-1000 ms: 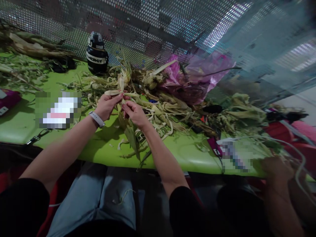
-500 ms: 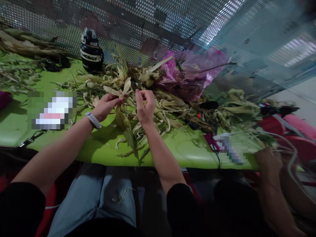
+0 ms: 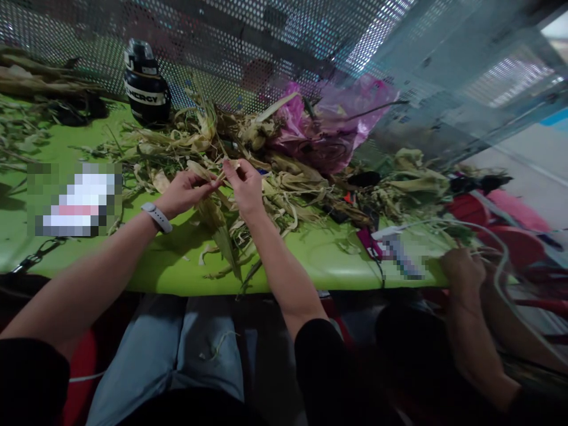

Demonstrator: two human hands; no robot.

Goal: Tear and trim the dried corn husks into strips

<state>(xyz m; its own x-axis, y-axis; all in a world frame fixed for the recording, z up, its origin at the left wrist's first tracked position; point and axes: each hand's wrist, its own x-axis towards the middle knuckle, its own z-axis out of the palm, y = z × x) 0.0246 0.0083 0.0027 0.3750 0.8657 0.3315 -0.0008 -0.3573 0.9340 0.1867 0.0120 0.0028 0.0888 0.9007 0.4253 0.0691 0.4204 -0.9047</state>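
Note:
My left hand (image 3: 186, 190) is closed in a pinch on a pale dried corn husk (image 3: 198, 169), its fingertips just left of my right hand. My right hand (image 3: 247, 188) also pinches part of this husk, thumb and forefinger close to the left fingertips. A longer greenish husk (image 3: 220, 234) slants down below the hands toward the table's front edge; whether it joins the held piece I cannot tell. Behind and around both hands spreads a heap of dry corn husks (image 3: 177, 143). A light wristband (image 3: 157, 217) circles my left wrist.
On the green table (image 3: 168, 269) stand a dark bottle (image 3: 146, 94) and a pink plastic bag (image 3: 326, 139). A blurred-out phone-like object (image 3: 80, 201) lies at left. A white cable (image 3: 470, 223) runs at right, near a co-worker's hand (image 3: 464, 266). A perforated metal panel (image 3: 213, 53) rises behind.
My right hand has moved in to my left hand and now grips the husk, where it was apart before. The view has shifted slightly to the right.

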